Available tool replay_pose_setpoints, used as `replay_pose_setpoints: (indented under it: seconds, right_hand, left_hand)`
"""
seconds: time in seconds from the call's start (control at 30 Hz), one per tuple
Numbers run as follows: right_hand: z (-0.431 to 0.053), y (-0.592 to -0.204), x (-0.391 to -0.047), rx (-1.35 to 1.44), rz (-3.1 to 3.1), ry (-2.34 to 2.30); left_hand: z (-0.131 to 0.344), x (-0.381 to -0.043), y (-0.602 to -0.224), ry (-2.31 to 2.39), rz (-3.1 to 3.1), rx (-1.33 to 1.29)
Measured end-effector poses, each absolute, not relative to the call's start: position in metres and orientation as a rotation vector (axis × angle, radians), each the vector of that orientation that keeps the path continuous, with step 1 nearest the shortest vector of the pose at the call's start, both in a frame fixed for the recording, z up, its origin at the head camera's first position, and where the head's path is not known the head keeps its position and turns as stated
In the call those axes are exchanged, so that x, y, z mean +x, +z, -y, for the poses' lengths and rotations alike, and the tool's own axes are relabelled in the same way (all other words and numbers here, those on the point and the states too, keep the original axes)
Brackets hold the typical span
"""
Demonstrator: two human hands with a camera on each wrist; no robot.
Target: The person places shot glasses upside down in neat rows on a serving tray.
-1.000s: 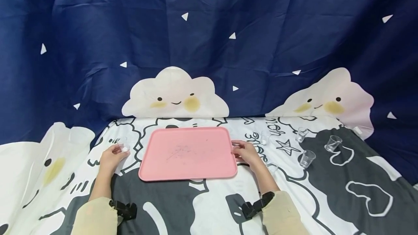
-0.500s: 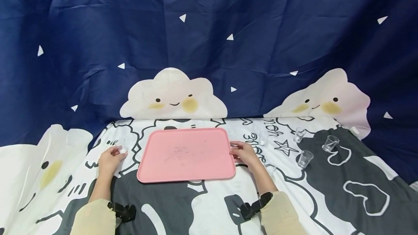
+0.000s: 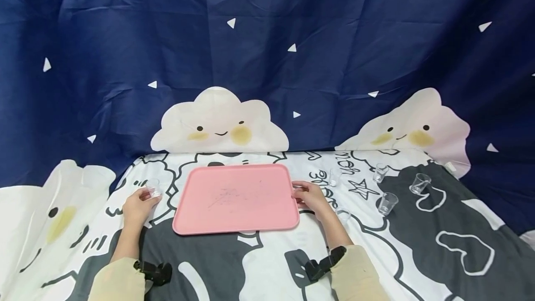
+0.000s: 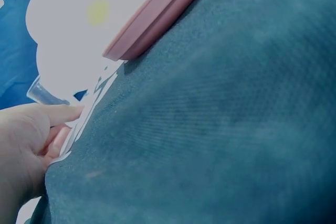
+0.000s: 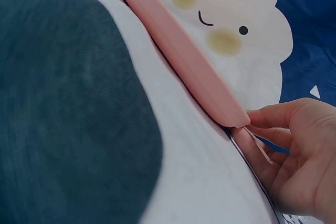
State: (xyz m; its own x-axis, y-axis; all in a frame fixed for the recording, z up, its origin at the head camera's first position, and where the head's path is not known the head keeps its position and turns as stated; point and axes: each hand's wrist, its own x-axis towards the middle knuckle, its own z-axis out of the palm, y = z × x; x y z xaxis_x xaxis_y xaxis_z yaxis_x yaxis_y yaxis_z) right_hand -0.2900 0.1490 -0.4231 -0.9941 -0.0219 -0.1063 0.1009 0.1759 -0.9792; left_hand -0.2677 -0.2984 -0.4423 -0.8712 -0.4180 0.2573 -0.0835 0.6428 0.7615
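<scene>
A pink rectangular tray (image 3: 236, 199) lies flat on the patterned cloth, bare apart from dark marks on its surface. My right hand (image 3: 309, 196) pinches its right edge, thumb and fingers meeting at the rim; the right wrist view shows this grip on the tray's corner (image 5: 231, 114) closely. Left of the tray, my left hand (image 3: 140, 206) holds a small clear shot glass (image 3: 153, 188) between thumb and fingers, close over the cloth. In the left wrist view the glass (image 4: 44, 94) shows partly behind the fingers.
Several more clear shot glasses stand on the right, among them a near glass (image 3: 388, 203), a far glass (image 3: 380, 173) and a right-hand glass (image 3: 420, 183). A fainter glass (image 3: 334, 178) is nearer the tray. A dark blue curtain (image 3: 259, 59) hangs behind the cloth.
The whole head view has drifted slightly, shifting everything a little to the left. Both hands keep their holds, and the tray stays where it lies.
</scene>
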Motion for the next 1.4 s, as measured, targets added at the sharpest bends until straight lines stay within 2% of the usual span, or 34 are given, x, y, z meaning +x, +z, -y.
replay_pose_setpoints:
  seconds: [0.57, 0.9, 1.4]
  right_hand:
    - [-0.142, -0.427, -0.291, 0.084, -2.341, -1.946]
    - [-0.145, -0.427, -0.291, 0.100, -2.363, -1.932]
    - [-0.148, -0.424, -0.288, 0.112, -2.377, -1.938]
  left_hand:
    - [0.299, -0.264, -0.435, -1.230, 2.342, 0.314]
    - [0.286, -0.268, -0.418, -1.269, 2.336, 0.228]
    - [0.262, -0.271, -0.393, -1.213, 2.417, -0.097]
